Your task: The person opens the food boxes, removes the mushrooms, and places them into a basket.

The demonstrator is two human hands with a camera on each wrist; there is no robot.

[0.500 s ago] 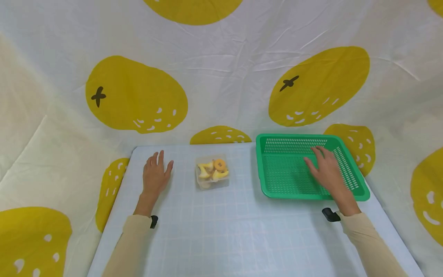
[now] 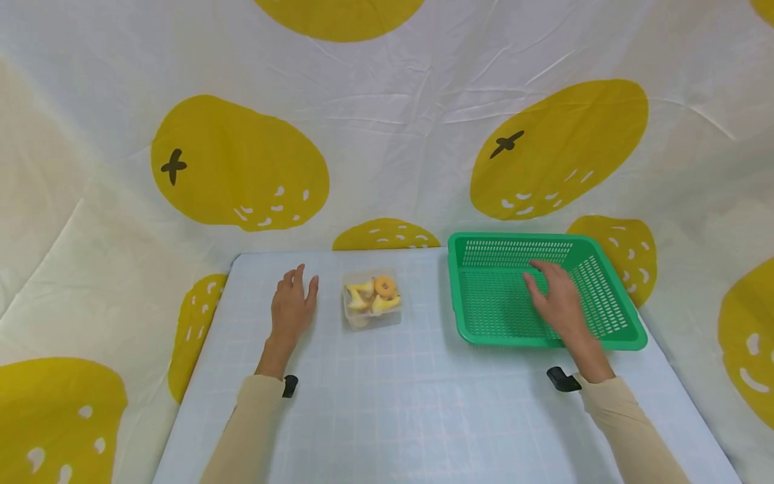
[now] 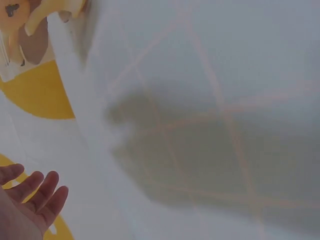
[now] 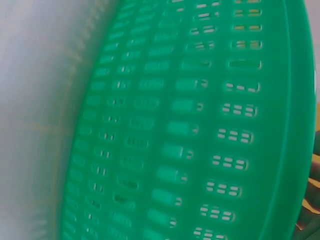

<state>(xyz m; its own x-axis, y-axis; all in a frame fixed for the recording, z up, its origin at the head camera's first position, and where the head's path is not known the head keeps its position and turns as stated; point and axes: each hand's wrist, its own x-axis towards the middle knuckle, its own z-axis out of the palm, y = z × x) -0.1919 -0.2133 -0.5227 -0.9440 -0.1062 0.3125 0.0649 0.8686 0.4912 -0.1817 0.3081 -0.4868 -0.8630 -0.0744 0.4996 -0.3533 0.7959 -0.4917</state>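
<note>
Head view: the left hand [image 2: 291, 309], its grip flat and spread with nothing held, rests on the gridded bench [image 2: 423, 403] just at 9 o'clock of the clear lidded tub [image 2: 371, 298] of yellow pieces. At 3 o'clock, the right hand [image 2: 557, 302] lies relaxed, empty, inside the green perforated basket [image 2: 484, 296] near the bench's far right edge.

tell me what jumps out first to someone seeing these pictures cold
The bright green perforated plastic basket on the right of the pale blue gridded table draws the eye first, with the right hand spread flat inside it. At mid-table stands a small clear plastic box of yellow pieces, and the left hand lies open just left of it.
</note>
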